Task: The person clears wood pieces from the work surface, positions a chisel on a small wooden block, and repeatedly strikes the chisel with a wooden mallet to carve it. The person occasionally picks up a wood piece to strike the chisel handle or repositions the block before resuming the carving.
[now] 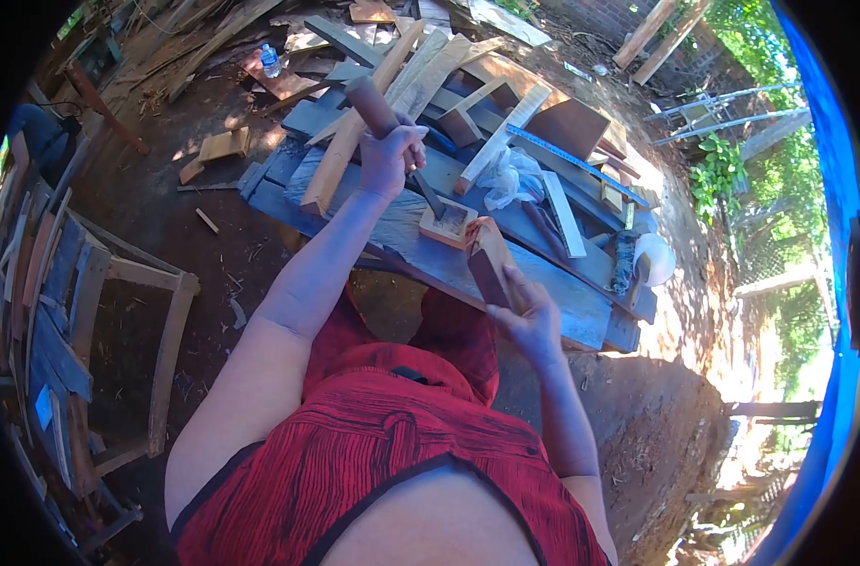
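Observation:
My left hand [389, 160] is closed around the thick wooden handle of a chisel [428, 194]. The blade slants down to a small wooden piece [446, 227] with a hollow in its top, which lies near the front edge of the plank bench [392, 226]. In my right hand [529, 316] is a chunky wooden block [492, 268] with a worn, frayed upper end. The block is held tilted, just right of the hollowed piece. Whether the blade tip touches the wood inside the hollow is hard to tell.
Boards [401, 75] are piled across the back of the bench. A blue ruler [581, 165], a clear plastic bag [507, 177] and a pale strip [564, 215] lie at its right. A wooden frame [170, 354] stands left; a water bottle [270, 62] is at the back.

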Demonstrator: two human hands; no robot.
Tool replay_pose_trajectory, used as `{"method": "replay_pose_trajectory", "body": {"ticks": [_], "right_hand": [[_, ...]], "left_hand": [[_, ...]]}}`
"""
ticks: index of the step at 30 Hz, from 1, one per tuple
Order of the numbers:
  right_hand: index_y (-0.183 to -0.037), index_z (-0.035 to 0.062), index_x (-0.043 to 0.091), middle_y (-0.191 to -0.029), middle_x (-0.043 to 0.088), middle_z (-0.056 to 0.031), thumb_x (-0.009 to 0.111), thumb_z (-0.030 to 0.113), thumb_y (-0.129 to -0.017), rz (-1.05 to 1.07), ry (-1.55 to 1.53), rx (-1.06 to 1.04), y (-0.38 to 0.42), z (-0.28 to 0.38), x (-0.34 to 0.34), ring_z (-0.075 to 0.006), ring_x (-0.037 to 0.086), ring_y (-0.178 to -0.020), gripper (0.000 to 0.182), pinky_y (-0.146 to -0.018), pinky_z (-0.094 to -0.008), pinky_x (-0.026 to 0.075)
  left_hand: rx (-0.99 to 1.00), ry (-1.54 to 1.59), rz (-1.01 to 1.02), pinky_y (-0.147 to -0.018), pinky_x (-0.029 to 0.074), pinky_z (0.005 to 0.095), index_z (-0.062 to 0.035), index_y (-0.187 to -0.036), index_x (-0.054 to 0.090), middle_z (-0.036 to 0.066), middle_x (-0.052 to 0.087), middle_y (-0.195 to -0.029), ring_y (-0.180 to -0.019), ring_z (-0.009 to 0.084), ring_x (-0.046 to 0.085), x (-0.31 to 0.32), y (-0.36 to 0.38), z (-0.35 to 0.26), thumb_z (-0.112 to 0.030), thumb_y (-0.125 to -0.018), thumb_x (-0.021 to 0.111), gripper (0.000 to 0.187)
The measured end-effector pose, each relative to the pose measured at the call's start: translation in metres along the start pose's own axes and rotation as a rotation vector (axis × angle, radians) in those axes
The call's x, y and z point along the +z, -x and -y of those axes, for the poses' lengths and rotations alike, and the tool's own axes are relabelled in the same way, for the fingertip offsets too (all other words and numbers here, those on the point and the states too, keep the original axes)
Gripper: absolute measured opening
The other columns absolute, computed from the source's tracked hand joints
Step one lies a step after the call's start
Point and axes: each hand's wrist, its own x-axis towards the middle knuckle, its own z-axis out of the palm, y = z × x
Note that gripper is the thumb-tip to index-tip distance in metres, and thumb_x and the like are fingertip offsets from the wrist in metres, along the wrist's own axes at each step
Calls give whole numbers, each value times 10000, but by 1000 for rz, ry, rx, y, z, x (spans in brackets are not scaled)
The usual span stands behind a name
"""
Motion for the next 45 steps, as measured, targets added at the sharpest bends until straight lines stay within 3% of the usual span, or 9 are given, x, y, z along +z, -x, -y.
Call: {"method": "replay_pose_trajectory", "body": {"ticks": [3, 14, 17, 20, 34, 36, 37, 40, 45], "right_hand": [[-1297, 102, 538, -1034, 603, -100, 782, 168, -679, 131, -450, 274, -24, 23, -34, -196, 624, -861, 668, -770, -321, 515], [-1315, 61, 513, -943, 649, -79, 742, 210, -738, -247, -282, -762, -140, 204, -94, -142, 624, -819, 639, -752, -250, 494], [-1201, 184, 629, -870, 680, -98, 723, 314, -658, 288, -81, -275, -165, 216, -83, -199, 669, -797, 566, -737, -303, 527], [-1177, 198, 645, -889, 685, -105, 712, 339, -683, -60, 571, -641, -167, 252, -100, -185, 677, -725, 518, -650, -287, 539], [-1248, 284, 586, -1015, 666, -101, 721, 327, -681, 167, 388, -459, -136, 312, -90, -237, 660, -877, 585, -828, -381, 507], [-1335, 31, 473, -750, 661, -104, 674, 142, -747, -70, -79, -846, -126, 312, -92, -120, 618, -610, 632, -618, -265, 519], [-1158, 229, 641, -910, 673, -92, 669, 266, -642, 87, 70, -734, -161, 284, -90, -215, 675, -810, 518, -711, -328, 550], [-1194, 208, 621, -949, 673, -91, 695, 341, -685, 59, 719, -749, -148, 266, -75, -187, 678, -775, 532, -681, -293, 555], [-1291, 228, 557, -923, 683, -78, 747, 343, -647, 29, 247, -434, -170, 279, -95, -191, 676, -687, 682, -599, -274, 557]], "left_hand": [[10, -186, 95, -425, 428, 252, -30, -737, 523, 42, 499, -539, -434, 151, 530, 6, 4, -2, -53, -724, 652, 132], [-20, -172, 186, -452, 419, 221, -50, -701, 549, 13, 539, -585, -467, 101, 540, 16, 11, -8, -40, -708, 664, 115], [-13, -256, 176, -457, 424, 230, -40, -702, 545, 36, 531, -549, -455, 116, 531, 19, 16, -11, -48, -723, 642, 100], [-19, -184, 150, -451, 416, 229, -37, -703, 545, 39, 538, -551, -447, 118, 529, 7, 10, -8, -38, -725, 635, 93], [-3, -178, 191, -485, 426, 208, -51, -655, 556, 1, 551, -592, -499, 78, 539, 14, 16, -12, -8, -705, 656, 120], [-13, -193, 185, -486, 426, 208, -49, -654, 554, 1, 552, -593, -502, 76, 538, 14, 17, -12, -8, -702, 657, 121], [-16, -208, 182, -487, 426, 209, -48, -653, 553, 1, 552, -595, -506, 73, 538, 14, 16, -14, -7, -700, 658, 122], [-75, -248, 167, -484, 422, 209, -50, -647, 549, 2, 547, -587, -504, 71, 532, 14, 15, -15, -2, -698, 654, 126], [-4, -213, 213, -479, 412, 208, -46, -651, 552, 1, 541, -578, -493, 75, 523, 16, 15, -8, 4, -702, 646, 118]]}}
